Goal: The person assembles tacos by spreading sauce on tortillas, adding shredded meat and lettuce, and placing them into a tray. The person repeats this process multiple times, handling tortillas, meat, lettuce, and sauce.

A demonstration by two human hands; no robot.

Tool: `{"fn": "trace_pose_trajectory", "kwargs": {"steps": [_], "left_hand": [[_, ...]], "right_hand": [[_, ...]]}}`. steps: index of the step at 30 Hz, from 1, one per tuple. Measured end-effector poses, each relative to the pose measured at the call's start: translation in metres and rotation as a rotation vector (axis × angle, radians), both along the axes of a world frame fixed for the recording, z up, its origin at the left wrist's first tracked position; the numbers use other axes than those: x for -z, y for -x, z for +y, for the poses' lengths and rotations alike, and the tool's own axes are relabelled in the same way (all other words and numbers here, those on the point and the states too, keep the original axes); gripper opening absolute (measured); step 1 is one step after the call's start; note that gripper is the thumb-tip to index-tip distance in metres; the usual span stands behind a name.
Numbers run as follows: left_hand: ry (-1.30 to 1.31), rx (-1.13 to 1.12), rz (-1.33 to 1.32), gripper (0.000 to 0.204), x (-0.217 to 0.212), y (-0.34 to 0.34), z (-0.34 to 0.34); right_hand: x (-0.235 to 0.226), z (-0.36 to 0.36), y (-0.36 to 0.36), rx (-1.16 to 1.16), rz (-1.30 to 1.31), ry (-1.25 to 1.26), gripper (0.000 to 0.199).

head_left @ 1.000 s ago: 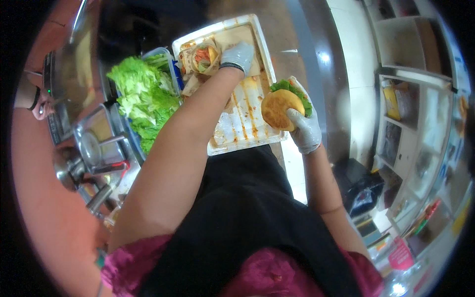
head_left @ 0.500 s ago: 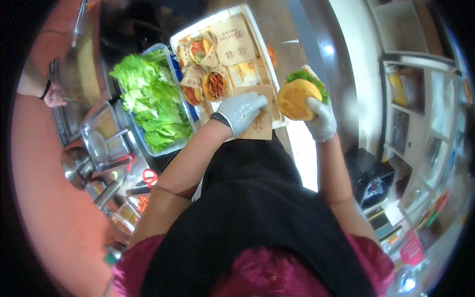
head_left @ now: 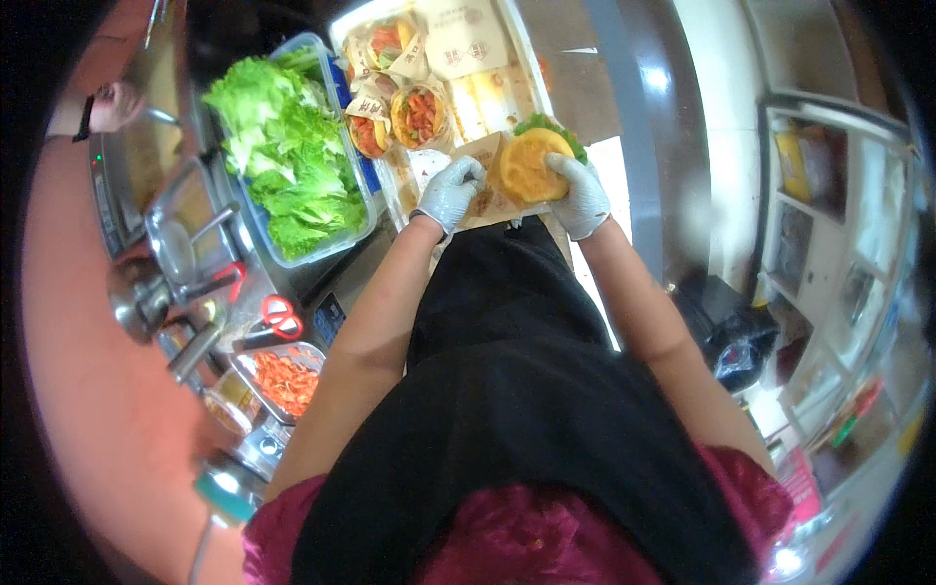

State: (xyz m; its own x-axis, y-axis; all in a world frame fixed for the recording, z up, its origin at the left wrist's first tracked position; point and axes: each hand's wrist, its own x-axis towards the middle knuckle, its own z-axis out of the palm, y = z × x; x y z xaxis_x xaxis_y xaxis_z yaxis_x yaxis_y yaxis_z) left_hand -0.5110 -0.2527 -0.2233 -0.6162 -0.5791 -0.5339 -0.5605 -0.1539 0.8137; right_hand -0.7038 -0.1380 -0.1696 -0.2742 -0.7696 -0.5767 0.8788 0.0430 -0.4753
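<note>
My right hand (head_left: 581,195), in a pale glove, grips a burger (head_left: 531,164) with a yellow bun and green lettuce sticking out behind it. My left hand (head_left: 451,191), also gloved, holds the edge of a brown paper wrapper (head_left: 487,200) that lies under the burger. Both hands meet at the near end of a metal tray (head_left: 517,58). Further up the tray stand wrapped burgers (head_left: 419,115) with red and green filling showing, plus paper wrappers (head_left: 466,44).
A clear tub of lettuce leaves (head_left: 283,161) sits left of the tray. Metal pans and ladles (head_left: 180,249), red-handled scissors (head_left: 278,317) and a pan of chopped red pieces (head_left: 285,380) line the left counter. Another person's arm (head_left: 107,370) fills the left edge. Shelves (head_left: 829,224) stand at right.
My left hand came back from the far end of the tray to the wrapper beside the burger. My right hand brought the burger down onto that wrapper.
</note>
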Motion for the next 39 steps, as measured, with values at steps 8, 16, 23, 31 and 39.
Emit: {"fn": "trace_pose_trajectory", "kwargs": {"steps": [8, 16, 23, 31, 39], "left_hand": [[0.243, -0.128, 0.047, 0.01, 0.008, 0.003, 0.019], [0.501, -0.144, 0.107, 0.016, -0.027, 0.007, 0.027], [0.559, -0.137, 0.098, 0.016, -0.036, 0.011, 0.034], [0.571, -0.191, 0.244, 0.016, -0.035, 0.001, 0.037], [-0.362, -0.607, 0.389, 0.037, -0.042, 0.007, 0.038]], "right_hand": [[0.009, -0.003, -0.025, -0.076, 0.421, 0.06, 0.066], [-0.002, -0.002, -0.037, -0.051, 0.356, 0.029, 0.066], [-0.006, -0.002, -0.039, -0.112, 0.499, 0.086, 0.069], [-0.004, 0.002, -0.028, -0.548, 0.922, -0.2, 0.077], [-0.014, -0.01, -0.039, -0.35, 1.623, -0.052, 0.064]]}}
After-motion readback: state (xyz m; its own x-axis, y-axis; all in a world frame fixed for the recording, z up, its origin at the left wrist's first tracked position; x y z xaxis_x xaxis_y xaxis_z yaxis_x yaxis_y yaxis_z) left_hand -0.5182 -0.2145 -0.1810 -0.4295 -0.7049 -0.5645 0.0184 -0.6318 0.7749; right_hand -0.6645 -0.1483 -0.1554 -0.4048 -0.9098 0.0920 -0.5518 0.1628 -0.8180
